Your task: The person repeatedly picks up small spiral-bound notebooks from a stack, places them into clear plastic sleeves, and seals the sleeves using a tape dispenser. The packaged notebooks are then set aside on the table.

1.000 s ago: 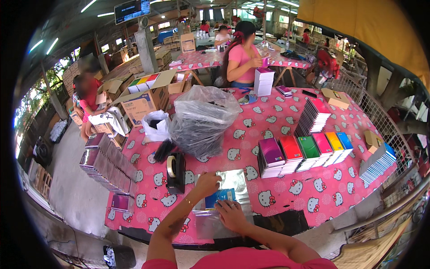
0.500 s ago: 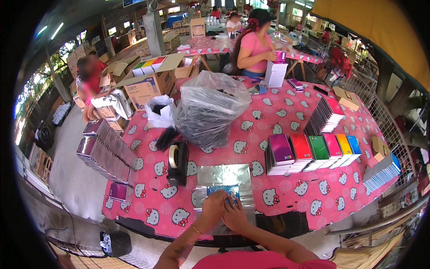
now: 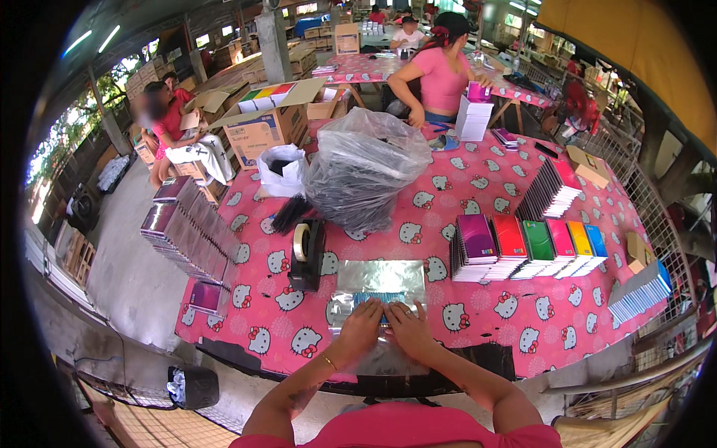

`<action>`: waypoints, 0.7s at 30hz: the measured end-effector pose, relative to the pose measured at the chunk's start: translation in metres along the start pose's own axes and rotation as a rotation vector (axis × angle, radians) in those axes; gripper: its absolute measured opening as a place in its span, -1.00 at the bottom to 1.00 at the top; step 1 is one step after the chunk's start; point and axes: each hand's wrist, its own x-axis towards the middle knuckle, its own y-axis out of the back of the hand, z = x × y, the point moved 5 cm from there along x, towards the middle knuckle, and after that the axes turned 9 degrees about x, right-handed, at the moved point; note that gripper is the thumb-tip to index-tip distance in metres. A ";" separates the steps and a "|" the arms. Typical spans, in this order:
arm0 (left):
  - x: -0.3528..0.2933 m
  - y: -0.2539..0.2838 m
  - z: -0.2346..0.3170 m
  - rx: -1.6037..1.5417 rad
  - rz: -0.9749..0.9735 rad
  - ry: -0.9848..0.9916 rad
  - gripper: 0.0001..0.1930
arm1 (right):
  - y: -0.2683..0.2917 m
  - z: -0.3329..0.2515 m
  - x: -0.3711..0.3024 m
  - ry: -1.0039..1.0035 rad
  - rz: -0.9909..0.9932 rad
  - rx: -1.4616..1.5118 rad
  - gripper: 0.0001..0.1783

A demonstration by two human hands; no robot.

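Observation:
At the near edge of the table, a clear plastic bag (image 3: pixel 381 272) lies flat and shiny. A blue spiral notebook (image 3: pixel 379 297), or a small stack of them, sits on or inside it, its striped edge facing away from me. My left hand (image 3: pixel 363 321) grips the near left side, fingers bent over it. My right hand (image 3: pixel 406 325) grips the near right side in the same way, thumbs close together. Both hands hide most of the notebook, and how many there are I cannot tell. A black tape dispenser (image 3: pixel 306 257) with a pale roll stands left of the bag.
Rows of coloured spiral notebooks (image 3: pixel 515 250) stand to the right, with blue ones (image 3: pixel 641 293) beyond. Wrapped notebook stacks (image 3: pixel 187 231) are at left. A large plastic bag (image 3: pixel 366 168) and an open carton (image 3: pixel 269 134) stand farther back. A co-worker (image 3: pixel 441 75) stands across the table.
My hands have moved apart, from overlapping on the notebook to one on each side of it. The co-worker across the table has lowered an arm to the tabletop. My view has shifted slightly.

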 end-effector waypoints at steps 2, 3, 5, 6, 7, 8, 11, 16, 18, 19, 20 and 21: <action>-0.014 0.001 0.002 -0.026 0.038 0.066 -0.51 | -0.010 0.002 -0.005 0.013 -0.055 -0.007 -0.33; -0.019 0.001 0.003 0.030 0.045 0.097 -0.50 | -0.013 0.007 -0.005 0.004 -0.056 -0.016 -0.36; -0.031 0.015 0.006 0.149 0.032 0.178 -0.48 | -0.016 0.002 -0.009 0.004 -0.039 0.013 -0.41; -0.040 0.007 -0.010 0.145 0.080 0.318 -0.50 | -0.014 0.002 -0.012 0.007 -0.014 0.038 -0.43; -0.048 0.005 -0.036 0.129 0.152 0.373 -0.52 | -0.009 0.005 -0.011 0.007 0.020 0.054 -0.45; -0.056 0.010 -0.065 0.112 0.223 0.422 -0.55 | -0.006 0.005 -0.011 0.034 0.066 0.066 -0.50; -0.054 0.055 -0.156 -0.115 0.601 0.790 -0.67 | 0.001 0.001 -0.009 0.075 0.094 0.093 -0.53; -0.049 0.034 -0.229 -1.023 0.204 1.115 -0.85 | -0.006 0.004 -0.009 0.079 0.119 0.145 -0.57; -0.052 0.030 -0.229 -0.964 0.320 1.004 -0.87 | -0.002 0.001 -0.008 0.087 0.110 0.146 -0.57; -0.056 0.025 -0.222 -1.042 0.395 1.047 -0.87 | -0.001 0.001 -0.010 0.078 0.110 0.159 -0.58; -0.060 0.020 -0.209 -1.125 0.473 1.083 -0.87 | 0.003 0.003 -0.010 0.067 0.112 0.165 -0.58; -0.066 0.015 -0.198 -1.207 0.550 1.119 -0.87 | 0.005 0.005 -0.010 0.057 0.114 0.171 -0.58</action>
